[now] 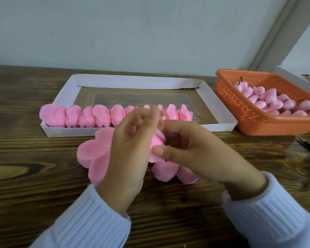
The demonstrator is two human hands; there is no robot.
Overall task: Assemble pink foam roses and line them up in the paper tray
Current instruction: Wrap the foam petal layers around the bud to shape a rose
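Observation:
A white paper tray (pixel 220 102) lies on the wooden table, with a row of several pink foam roses (pixel 89 116) along its near side. In front of it my left hand (pixel 127 154) and my right hand (pixel 195 154) meet around one pink foam rose (pixel 157 140), fingers curled on its petals. A flat pile of pink foam petal sheets (pixel 92 156) lies on the table under and to the left of my hands, with more petals (pixel 166 170) showing below my right hand.
An orange perforated basket (pixel 240 108) at the right holds several pink rose buds (pixel 268 102) on dark stems. A dark thin tool (pixel 308 145) lies at the table's right edge. A pale wall stands behind the tray.

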